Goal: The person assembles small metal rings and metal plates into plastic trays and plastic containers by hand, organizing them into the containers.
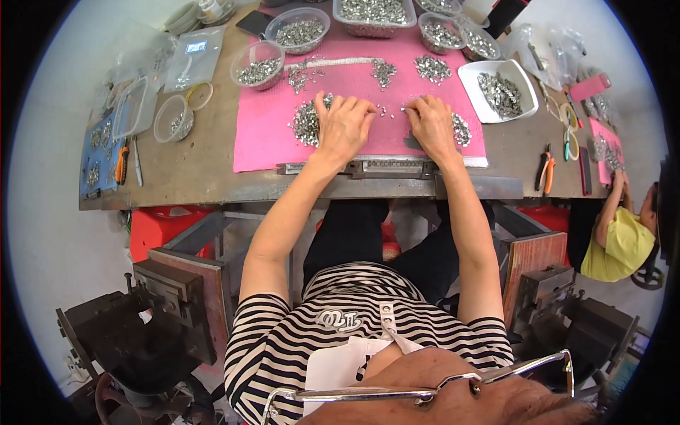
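Over a pink mat (269, 134), my left hand (343, 127) has its thumb and forefinger pinched together, its other fingers beside a pile of small shiny metal pieces (306, 126). My right hand (430, 126) is also pinched, near a second metal pile (460, 130). Whatever sits between the fingertips of either hand is too small to make out. A few loose metal pieces (383, 111) lie on the mat between the hands. Just below them, at the table's front edge, sits a narrow slotted metal fixture (392, 168).
Clear tubs of metal pieces (297, 34) line the back; a white dish (530, 106) of them stands right. Orange-handled pliers (121, 164) lie left, another pair of pliers (545, 170) right. A co-worker in a yellow top (620, 244) sits at far right.
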`<state>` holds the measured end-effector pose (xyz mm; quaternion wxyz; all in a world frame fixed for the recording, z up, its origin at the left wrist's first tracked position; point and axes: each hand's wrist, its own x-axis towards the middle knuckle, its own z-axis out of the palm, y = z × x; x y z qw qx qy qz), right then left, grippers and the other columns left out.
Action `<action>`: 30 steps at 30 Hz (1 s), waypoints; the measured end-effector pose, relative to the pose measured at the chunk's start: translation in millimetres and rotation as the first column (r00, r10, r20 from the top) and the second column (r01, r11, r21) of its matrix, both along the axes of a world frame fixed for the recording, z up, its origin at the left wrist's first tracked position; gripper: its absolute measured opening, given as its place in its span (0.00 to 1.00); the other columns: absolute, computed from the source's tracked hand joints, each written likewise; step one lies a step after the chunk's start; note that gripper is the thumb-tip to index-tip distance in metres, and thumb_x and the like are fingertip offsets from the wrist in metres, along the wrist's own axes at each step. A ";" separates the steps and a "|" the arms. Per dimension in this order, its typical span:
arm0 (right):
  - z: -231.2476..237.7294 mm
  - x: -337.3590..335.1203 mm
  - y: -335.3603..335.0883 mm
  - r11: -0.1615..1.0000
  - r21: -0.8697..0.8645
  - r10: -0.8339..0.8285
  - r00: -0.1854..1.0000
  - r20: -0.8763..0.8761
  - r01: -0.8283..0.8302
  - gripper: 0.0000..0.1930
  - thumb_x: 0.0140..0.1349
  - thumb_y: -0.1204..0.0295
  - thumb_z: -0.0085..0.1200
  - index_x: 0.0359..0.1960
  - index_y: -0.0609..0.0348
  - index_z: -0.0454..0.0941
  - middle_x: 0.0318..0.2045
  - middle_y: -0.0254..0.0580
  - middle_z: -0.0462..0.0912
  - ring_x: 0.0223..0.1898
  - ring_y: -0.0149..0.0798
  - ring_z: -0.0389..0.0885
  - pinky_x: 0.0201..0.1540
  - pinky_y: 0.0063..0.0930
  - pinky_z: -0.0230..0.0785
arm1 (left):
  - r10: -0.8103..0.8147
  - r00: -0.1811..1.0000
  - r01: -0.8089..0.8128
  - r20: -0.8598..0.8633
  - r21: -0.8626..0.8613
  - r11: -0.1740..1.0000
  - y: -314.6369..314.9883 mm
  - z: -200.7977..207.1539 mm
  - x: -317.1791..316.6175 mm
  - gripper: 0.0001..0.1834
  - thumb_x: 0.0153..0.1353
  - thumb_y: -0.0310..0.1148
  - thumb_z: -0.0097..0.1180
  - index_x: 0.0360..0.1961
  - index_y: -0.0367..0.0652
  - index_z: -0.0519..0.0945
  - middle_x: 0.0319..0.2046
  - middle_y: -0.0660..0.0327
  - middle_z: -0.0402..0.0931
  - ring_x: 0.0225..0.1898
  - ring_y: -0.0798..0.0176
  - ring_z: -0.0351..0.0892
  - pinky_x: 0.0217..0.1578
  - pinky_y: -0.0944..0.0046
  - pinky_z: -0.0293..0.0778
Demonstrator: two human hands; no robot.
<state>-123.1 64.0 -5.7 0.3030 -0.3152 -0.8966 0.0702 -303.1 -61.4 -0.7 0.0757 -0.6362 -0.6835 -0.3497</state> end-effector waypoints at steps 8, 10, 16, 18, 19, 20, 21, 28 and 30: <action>-0.1 6.4 -4.5 0.995 0.077 0.066 0.996 -0.061 -0.061 0.04 0.58 0.74 0.63 0.34 0.57 0.81 0.32 0.40 0.79 0.39 0.45 0.78 0.45 0.41 0.64 | -0.115 0.990 0.112 -0.085 -0.044 0.993 50.2 -4.7 14.7 0.05 0.60 0.34 0.65 0.37 0.50 0.85 0.36 0.64 0.81 0.46 0.57 0.78 0.65 0.28 0.51; 3.7 11.6 -8.9 0.998 0.022 0.066 0.990 -0.121 -0.064 0.04 0.58 0.74 0.63 0.34 0.57 0.81 0.31 0.40 0.79 0.38 0.45 0.78 0.44 0.41 0.64 | -0.132 0.985 0.121 -0.110 -0.100 0.988 56.5 -4.8 16.6 0.06 0.62 0.36 0.65 0.39 0.51 0.86 0.37 0.65 0.81 0.47 0.58 0.78 0.66 0.27 0.50; -3.2 12.5 1.2 0.998 -0.053 0.027 0.992 -0.125 -0.034 0.05 0.57 0.73 0.63 0.33 0.57 0.81 0.31 0.41 0.80 0.37 0.47 0.79 0.43 0.42 0.65 | -0.124 0.988 0.100 -0.088 -0.237 0.966 63.6 -4.2 19.0 0.06 0.60 0.37 0.66 0.38 0.51 0.87 0.37 0.63 0.81 0.49 0.55 0.78 0.66 0.27 0.50; -6.2 6.2 2.2 0.998 -0.052 0.013 0.995 -0.101 -0.019 0.05 0.57 0.73 0.63 0.33 0.57 0.81 0.31 0.42 0.80 0.37 0.47 0.79 0.44 0.42 0.65 | -0.117 0.991 0.099 -0.066 -0.222 0.970 64.8 -6.5 19.4 0.06 0.60 0.37 0.66 0.37 0.51 0.87 0.37 0.63 0.81 0.48 0.55 0.78 0.65 0.27 0.50; -7.9 3.5 1.8 0.999 -0.051 -0.001 0.997 -0.076 -0.003 0.04 0.57 0.73 0.63 0.33 0.57 0.81 0.31 0.42 0.80 0.37 0.48 0.79 0.44 0.43 0.65 | -0.118 0.991 0.100 -0.067 -0.222 0.970 65.2 -7.8 19.5 0.06 0.60 0.37 0.66 0.37 0.51 0.87 0.37 0.63 0.81 0.48 0.55 0.78 0.65 0.27 0.50; -9.5 1.6 1.1 0.999 -0.051 -0.003 0.997 -0.077 -0.001 0.04 0.57 0.73 0.63 0.33 0.57 0.81 0.31 0.42 0.80 0.37 0.48 0.79 0.44 0.43 0.65 | -0.119 0.990 0.102 -0.071 -0.209 0.973 65.6 -9.2 19.7 0.06 0.60 0.37 0.65 0.37 0.50 0.87 0.37 0.63 0.80 0.48 0.55 0.77 0.65 0.27 0.50; -10.8 -0.4 0.1 0.999 -0.032 -0.031 0.998 -0.059 0.030 0.04 0.58 0.72 0.63 0.32 0.57 0.81 0.32 0.42 0.80 0.38 0.48 0.79 0.44 0.43 0.65 | -0.119 0.990 0.102 -0.075 -0.196 0.975 65.3 -9.7 19.5 0.06 0.59 0.37 0.65 0.37 0.50 0.86 0.37 0.63 0.80 0.48 0.55 0.77 0.64 0.27 0.50; -11.8 -6.8 -0.3 0.996 0.069 -0.046 0.999 -0.028 0.048 0.04 0.58 0.72 0.62 0.32 0.57 0.81 0.32 0.43 0.79 0.38 0.48 0.78 0.44 0.44 0.64 | -0.128 0.990 0.116 -0.058 -0.187 0.976 66.5 -13.4 16.1 0.07 0.59 0.36 0.65 0.37 0.49 0.86 0.36 0.63 0.79 0.48 0.55 0.77 0.64 0.25 0.50; -12.2 -7.6 2.5 0.996 0.082 -0.032 0.999 -0.014 0.033 0.04 0.58 0.72 0.61 0.32 0.57 0.80 0.32 0.44 0.79 0.38 0.48 0.78 0.44 0.44 0.64 | -0.131 0.989 0.119 -0.072 -0.145 0.982 67.9 -14.5 15.6 0.07 0.59 0.37 0.65 0.36 0.49 0.86 0.36 0.63 0.79 0.48 0.55 0.77 0.65 0.24 0.49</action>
